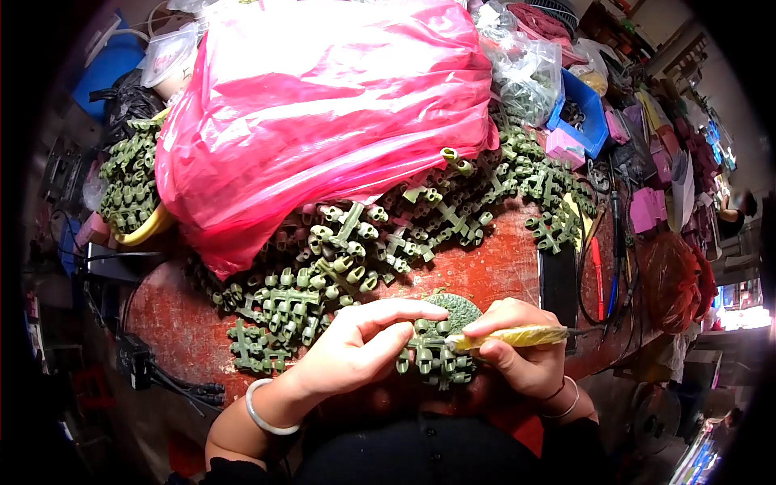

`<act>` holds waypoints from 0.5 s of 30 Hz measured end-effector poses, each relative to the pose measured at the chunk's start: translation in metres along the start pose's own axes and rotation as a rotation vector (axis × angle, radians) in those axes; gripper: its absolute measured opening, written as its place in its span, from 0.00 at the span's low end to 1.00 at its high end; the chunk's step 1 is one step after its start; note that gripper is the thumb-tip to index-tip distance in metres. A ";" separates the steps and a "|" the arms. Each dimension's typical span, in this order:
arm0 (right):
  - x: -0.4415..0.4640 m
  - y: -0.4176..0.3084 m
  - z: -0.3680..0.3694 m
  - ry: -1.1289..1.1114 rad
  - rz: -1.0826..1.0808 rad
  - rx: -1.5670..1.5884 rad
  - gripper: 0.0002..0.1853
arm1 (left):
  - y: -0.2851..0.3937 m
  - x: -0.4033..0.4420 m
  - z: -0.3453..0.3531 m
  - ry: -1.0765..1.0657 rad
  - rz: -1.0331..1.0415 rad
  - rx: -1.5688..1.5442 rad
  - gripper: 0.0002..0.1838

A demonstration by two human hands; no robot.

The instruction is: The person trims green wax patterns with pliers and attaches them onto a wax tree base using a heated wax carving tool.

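My left hand (352,347) grips the edge of a green branched piece (435,356) with rows of small rounded cups, its thumb and fingers closed at the left side. My right hand (525,356) is wrapped round a yellow-wrapped pen-like tool (525,335) with a dark cord trailing off to the right. The tool's tip points left, at the green piece; whether it touches I cannot tell. Just behind them lies a round, rough green pad (454,310). More green branched pieces (295,311) are heaped to the left of my left hand.
A big pink plastic bag (323,113) covers the back of the worn red table (509,267), with green pieces piled along its front. On the right are a blue bin (588,109), a red pen (597,275) and cables. Black connectors (137,360) sit at the left edge.
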State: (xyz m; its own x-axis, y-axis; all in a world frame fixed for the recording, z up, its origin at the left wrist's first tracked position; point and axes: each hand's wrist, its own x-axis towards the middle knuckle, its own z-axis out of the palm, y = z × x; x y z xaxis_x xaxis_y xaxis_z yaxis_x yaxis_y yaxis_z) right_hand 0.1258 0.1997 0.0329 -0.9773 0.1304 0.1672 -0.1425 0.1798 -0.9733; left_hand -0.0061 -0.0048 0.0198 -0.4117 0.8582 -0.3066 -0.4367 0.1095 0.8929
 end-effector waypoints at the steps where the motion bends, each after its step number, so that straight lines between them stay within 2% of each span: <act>1: -0.002 0.000 0.001 0.000 0.001 0.000 0.08 | -0.001 -0.001 0.000 0.000 -0.001 0.000 0.16; 3: -0.004 -0.001 0.005 0.050 0.065 0.035 0.08 | -0.005 0.000 -0.002 -0.025 0.156 0.292 0.17; 4: -0.005 -0.001 0.007 0.052 0.067 0.035 0.08 | -0.009 0.003 -0.002 -0.046 0.340 0.406 0.19; 7: -0.006 -0.002 0.010 0.075 0.184 0.139 0.08 | -0.013 0.005 0.002 -0.040 0.463 0.463 0.19; 11: -0.005 0.002 0.012 0.064 0.188 0.300 0.07 | -0.005 0.003 0.000 -0.084 0.346 0.391 0.19; 13: -0.004 -0.001 0.012 0.093 0.273 0.377 0.08 | -0.002 0.002 0.001 -0.107 0.277 0.349 0.19; 14: -0.004 0.001 0.011 0.094 0.274 0.377 0.08 | -0.005 0.003 0.000 -0.108 0.276 0.349 0.19; 15: -0.005 0.003 0.009 0.049 0.145 0.205 0.08 | -0.012 0.005 0.000 -0.091 0.328 0.349 0.19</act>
State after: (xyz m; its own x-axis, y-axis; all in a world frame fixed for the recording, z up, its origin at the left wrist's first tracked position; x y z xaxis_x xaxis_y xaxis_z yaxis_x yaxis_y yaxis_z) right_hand 0.1282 0.1905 0.0273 -0.9818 0.1884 0.0258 -0.0350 -0.0455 -0.9983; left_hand -0.0029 -0.0016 0.0076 -0.4046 0.9141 0.0260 0.0052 -0.0262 0.9996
